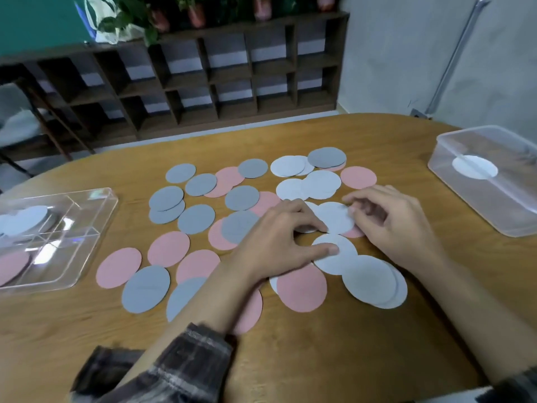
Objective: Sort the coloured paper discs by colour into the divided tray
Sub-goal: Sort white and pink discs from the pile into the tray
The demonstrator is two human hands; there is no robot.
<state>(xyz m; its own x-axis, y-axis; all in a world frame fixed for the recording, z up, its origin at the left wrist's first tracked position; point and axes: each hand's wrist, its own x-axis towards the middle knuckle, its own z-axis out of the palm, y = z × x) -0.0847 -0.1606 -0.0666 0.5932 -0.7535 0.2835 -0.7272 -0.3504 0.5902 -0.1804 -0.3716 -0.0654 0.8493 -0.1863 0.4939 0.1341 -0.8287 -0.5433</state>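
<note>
Coloured paper discs lie spread over the middle of the wooden worktop (pixel 319 359). The grey discs (pixel 196 219) lie mostly left of centre and the pink discs (pixel 168 248) are scattered among them. The white discs (pixel 369 279) are gathered at centre and centre right, and many of the discs overlap. The clear divided tray (pixel 87 228) sits at the left edge of the frame. It holds white discs in its upper left compartment and a pink disc in its lower left one. Both hands work just right of centre. The left hand (pixel 276 242) has its fingers (pixel 308 219) bent, tips down at the left edge of the upper white disc (pixel 334 216). Its thumb (pixel 325 251) lies flat on the lower white disc (pixel 334 257). Bare wood shows between thumb and fingertips, and whether this hand grips anything cannot be told. The right hand (pixel 398 228) reaches in from the right with curled, motion-blurred fingers (pixel 363 199) closed on the right edge of the upper white disc, apparently pinching it. A corner of a pink disc shows beneath that disc. A plaid sleeve (pixel 189 359) covers the left forearm at the bottom of the frame. At the right edge stands a clear tub (pixel 494 205) with one white disc inside. A dark wooden shelf unit (pixel 203 82) runs across the top behind the worktop.
</note>
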